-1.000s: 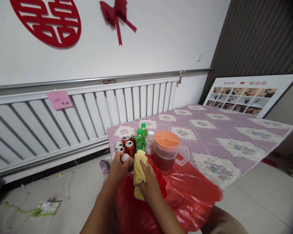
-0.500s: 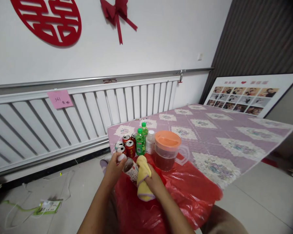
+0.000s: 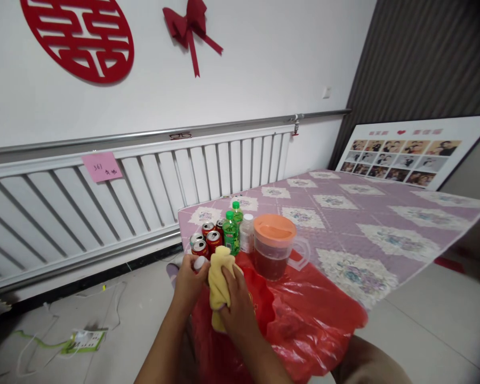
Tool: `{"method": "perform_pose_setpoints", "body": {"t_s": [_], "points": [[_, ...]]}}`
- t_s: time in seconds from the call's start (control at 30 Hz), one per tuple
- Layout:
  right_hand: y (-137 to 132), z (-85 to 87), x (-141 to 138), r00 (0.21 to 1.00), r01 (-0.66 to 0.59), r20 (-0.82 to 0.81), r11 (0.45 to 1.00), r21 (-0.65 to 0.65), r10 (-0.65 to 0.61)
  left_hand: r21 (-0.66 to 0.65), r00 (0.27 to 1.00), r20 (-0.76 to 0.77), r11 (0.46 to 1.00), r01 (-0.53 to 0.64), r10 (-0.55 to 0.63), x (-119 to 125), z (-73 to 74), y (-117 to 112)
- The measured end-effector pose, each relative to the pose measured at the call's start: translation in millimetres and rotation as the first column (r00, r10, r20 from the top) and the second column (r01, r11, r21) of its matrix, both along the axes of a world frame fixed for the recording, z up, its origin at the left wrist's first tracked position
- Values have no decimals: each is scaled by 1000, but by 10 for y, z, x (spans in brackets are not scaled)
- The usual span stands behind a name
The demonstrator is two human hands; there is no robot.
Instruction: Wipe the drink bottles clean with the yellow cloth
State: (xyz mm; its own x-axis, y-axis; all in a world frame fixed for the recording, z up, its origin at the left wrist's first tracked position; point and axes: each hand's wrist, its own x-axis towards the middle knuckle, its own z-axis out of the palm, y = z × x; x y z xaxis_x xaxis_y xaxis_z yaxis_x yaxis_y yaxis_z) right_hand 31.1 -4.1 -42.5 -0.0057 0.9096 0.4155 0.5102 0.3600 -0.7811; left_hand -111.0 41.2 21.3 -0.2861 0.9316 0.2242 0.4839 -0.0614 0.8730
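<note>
My left hand is closed round a small bottle with a white cap, held tilted over the red plastic sheet. My right hand presses a yellow cloth against the bottle and covers most of its body. Just beyond my hands stand several red cans, two green bottles, a clear bottle with a white cap and a pitcher with an orange lid holding dark red liquid.
The drinks stand at the corner of a bed with a purple patterned cover. A white radiator runs along the wall behind. A photo board leans at the right. A power strip with cables lies on the floor at the left.
The right hand has slid the yellow cloth up along the bottle, from its lower end towards the cap, so the label seen half a second ago is covered again.
</note>
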Motion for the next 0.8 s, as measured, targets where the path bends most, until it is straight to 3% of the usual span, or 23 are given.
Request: {"method": "perform_pose_setpoints", "body": {"t_s": [0.13,0.37,0.5,0.63,0.8], "points": [[56,-37,-49,999,24,42,999,41,-26,42,996,-59,997,72,-69,29,-34,17],[280,-488,296,992,124,2,988,-91,-124,73,984,-117,987,143,-134,-36,-125,71],[279,-587,363,988,153,-9,984,-92,-154,66,976,-113,979,195,-187,14,-126,47],[225,-499,338,986,162,-24,983,-81,-164,27,955,-62,956,292,-290,75,-78,-31],[75,-174,197,995,97,2,995,20,-97,-23,944,-9,943,331,-331,148,-7,-62]]}}
